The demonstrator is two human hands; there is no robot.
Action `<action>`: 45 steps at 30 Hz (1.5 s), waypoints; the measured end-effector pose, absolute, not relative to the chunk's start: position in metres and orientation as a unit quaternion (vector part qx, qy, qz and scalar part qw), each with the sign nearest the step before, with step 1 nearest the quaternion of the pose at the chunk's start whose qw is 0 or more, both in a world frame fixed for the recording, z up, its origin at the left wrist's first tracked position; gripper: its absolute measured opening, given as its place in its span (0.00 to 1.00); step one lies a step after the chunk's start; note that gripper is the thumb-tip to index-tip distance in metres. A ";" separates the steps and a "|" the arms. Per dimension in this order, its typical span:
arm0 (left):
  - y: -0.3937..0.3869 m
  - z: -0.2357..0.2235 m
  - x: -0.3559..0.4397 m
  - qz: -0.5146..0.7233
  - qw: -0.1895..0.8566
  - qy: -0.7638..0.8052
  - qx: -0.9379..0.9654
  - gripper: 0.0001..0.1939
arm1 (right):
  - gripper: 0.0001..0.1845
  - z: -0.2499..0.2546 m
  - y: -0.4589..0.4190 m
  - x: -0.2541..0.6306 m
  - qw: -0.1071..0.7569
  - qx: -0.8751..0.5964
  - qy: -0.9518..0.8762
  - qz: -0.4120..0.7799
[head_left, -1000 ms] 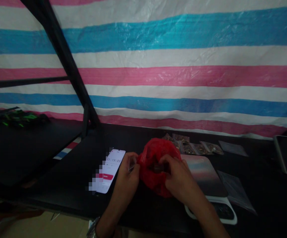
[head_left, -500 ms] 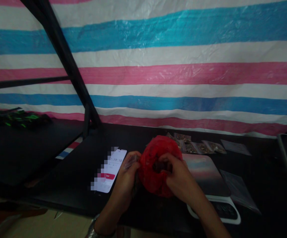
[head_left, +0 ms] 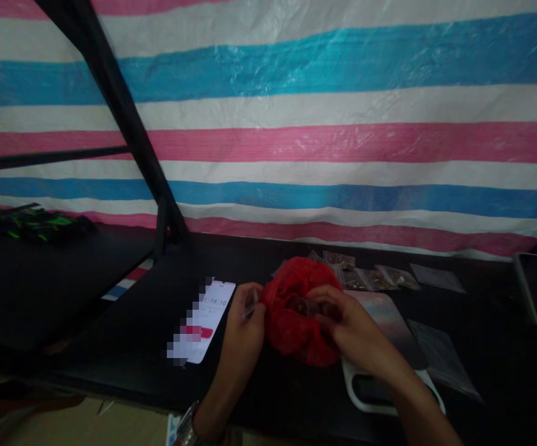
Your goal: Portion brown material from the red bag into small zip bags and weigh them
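The black surface (head_left: 124, 356) ends in a front edge below the phone (head_left: 217, 319), and its far side meets a striped sheet (head_left: 324, 142). A slanting post (head_left: 124, 124) rises at the back left, well apart from the hands. Room for sideways movement is tight: the phone lies near the left arm, the scale (head_left: 382, 310) sits just beside the red bag (head_left: 287, 337), and a row of sachets (head_left: 373, 280) lies behind. A flat bag (head_left: 442, 356) lies right of the scale.

The left hand (head_left: 244, 319) is curled closed around clear plastic (head_left: 250, 302), fingertips against the red bag's left rim. The right hand (head_left: 349, 319) is half-curled, thumb and fingers dipping into the bag's mouth beside something dark; I can't tell whether they grip it.

The red bag's contents are too dim to name, and its underside is out of sight. The right arm covers part of the scale. Blocky blurring hides the phone's left side.
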State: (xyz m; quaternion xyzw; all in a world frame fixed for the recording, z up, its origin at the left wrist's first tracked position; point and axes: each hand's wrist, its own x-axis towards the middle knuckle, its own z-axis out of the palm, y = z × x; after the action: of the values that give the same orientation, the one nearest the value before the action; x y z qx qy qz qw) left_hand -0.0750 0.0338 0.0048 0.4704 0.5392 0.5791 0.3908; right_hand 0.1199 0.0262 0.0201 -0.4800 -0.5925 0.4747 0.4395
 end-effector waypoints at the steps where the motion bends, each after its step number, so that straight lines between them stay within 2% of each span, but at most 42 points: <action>1: 0.034 0.004 -0.075 0.585 0.371 0.531 0.487 0.09 | 0.15 0.023 0.026 0.123 0.444 -0.473 -0.590 0.481; 8: 0.027 0.002 -0.070 0.542 0.301 0.508 0.598 0.06 | 0.16 0.050 0.018 0.126 0.455 -0.472 -0.601 0.456; 15: 0.021 0.004 -0.067 0.505 0.414 0.482 0.585 0.12 | 0.21 0.055 0.001 0.087 0.397 -0.517 -0.698 0.296; 18: 0.021 0.001 -0.067 0.491 0.425 0.480 0.590 0.16 | 0.24 0.054 -0.001 0.079 0.353 -0.516 -0.755 0.198; 24: 0.021 0.001 -0.066 0.477 0.447 0.465 0.596 0.16 | 0.33 0.050 0.000 0.078 0.300 -0.475 -0.819 0.118; 29: 0.021 0.006 -0.064 0.488 0.470 0.443 0.587 0.14 | 0.34 0.049 0.001 0.079 0.329 -0.438 -0.830 0.102; 33: 0.024 0.004 -0.065 0.504 0.483 0.445 0.561 0.15 | 0.25 0.053 0.007 0.089 0.417 -0.464 -0.767 0.149; 35: 0.027 0.004 -0.069 0.503 0.457 0.470 0.563 0.15 | 0.17 0.055 0.011 0.098 0.451 -0.503 -0.718 0.165; 37: 0.030 0.004 -0.073 0.515 0.412 0.498 0.564 0.15 | 0.13 0.055 0.014 0.108 0.439 -0.548 -0.691 0.173; 42: 0.032 0.011 -0.076 0.622 0.231 0.545 0.512 0.17 | 0.13 0.049 0.014 0.119 0.295 -0.608 -0.714 0.180; 45: 0.021 0.016 -0.073 0.664 0.169 0.539 0.490 0.21 | 0.13 0.054 0.009 0.114 0.310 -0.588 -0.724 0.184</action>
State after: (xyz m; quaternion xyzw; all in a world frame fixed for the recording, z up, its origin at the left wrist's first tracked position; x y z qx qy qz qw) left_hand -0.0730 0.0210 0.0160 0.4899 0.5390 0.6639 0.1694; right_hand 0.1143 0.0087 0.0536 -0.5881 -0.7241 0.1841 0.3097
